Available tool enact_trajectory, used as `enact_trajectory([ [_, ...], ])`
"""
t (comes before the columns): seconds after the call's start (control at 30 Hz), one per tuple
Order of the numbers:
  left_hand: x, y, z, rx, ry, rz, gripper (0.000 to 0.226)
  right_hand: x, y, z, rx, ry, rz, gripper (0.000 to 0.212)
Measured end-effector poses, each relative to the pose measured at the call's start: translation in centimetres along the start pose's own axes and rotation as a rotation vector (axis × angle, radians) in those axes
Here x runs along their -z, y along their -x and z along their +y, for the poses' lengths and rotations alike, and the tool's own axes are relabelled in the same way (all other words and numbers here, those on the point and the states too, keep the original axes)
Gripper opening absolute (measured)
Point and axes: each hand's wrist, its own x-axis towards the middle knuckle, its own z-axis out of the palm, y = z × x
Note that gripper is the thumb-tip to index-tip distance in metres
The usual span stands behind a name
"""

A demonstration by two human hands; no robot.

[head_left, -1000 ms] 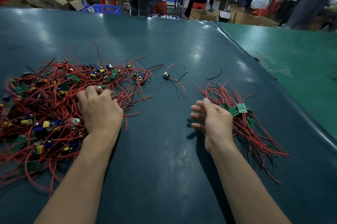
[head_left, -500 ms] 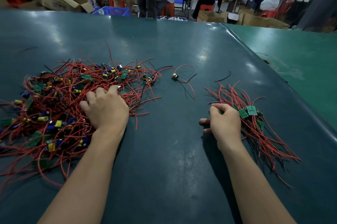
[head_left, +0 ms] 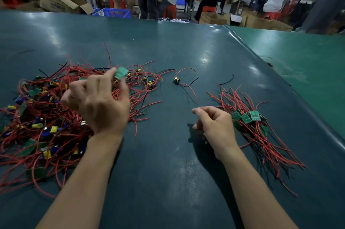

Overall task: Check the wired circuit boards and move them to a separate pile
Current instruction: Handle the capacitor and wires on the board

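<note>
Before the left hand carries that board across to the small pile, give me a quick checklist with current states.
1. Board pinched in left hand: ok.
2. Board lifted above the big tangle: ok.
3. Its wires free of the tangle: cannot tell, blurred.
4. Right hand empty, ready to receive: ok.
5. Sorted pile has room beside it on the table: ok.
6. Stray board off the carry path: cannot tell.

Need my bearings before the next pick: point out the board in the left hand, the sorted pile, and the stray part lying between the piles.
board (head_left: 121, 73): head view, green face.
sorted pile (head_left: 251, 116): head view, stacked boards.
stray part (head_left: 176, 80): head view, its body.
</note>
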Motion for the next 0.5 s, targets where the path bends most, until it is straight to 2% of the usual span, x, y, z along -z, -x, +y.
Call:
enact_trajectory([
  [0.13, 1.2, 1.3, 2.6, -0.150, 0.196, 0.018, 0.019, -0.5, 0.4, -0.8, -0.067, -0.284, -0.274, 0.022],
  [0.2, 1.6, 2.3, 4.0, -0.310, 0.329, -0.046, 0.018, -1.0, 0.6, -1.1, -0.099, -0.413, -0.395, 0.038],
  [0.27, 1.7, 3.1, 5.1, -0.482, 0.449, -0.129, 0.017, -1.3, 0.6, -1.1, -0.101, -0.500, -0.432, 0.041],
  [0.33, 1.4, 3.8, 5.6, -0.568, 0.504, -0.178, 0.017, -1.3, 0.5, -0.8, -0.060, -0.523, -0.410, 0.030],
  [0.43, 1.0, 4.4, 5.5, -0.537, 0.601, -0.288, 0.021, -1.1, 0.4, -0.7, -0.017, -0.493, -0.347, 0.021],
  [0.5, 1.1, 4.9, 5.5, -0.341, 0.772, -0.401, 0.022, -1.0, 0.5, -0.7, 0.006, -0.452, -0.306, 0.019],
])
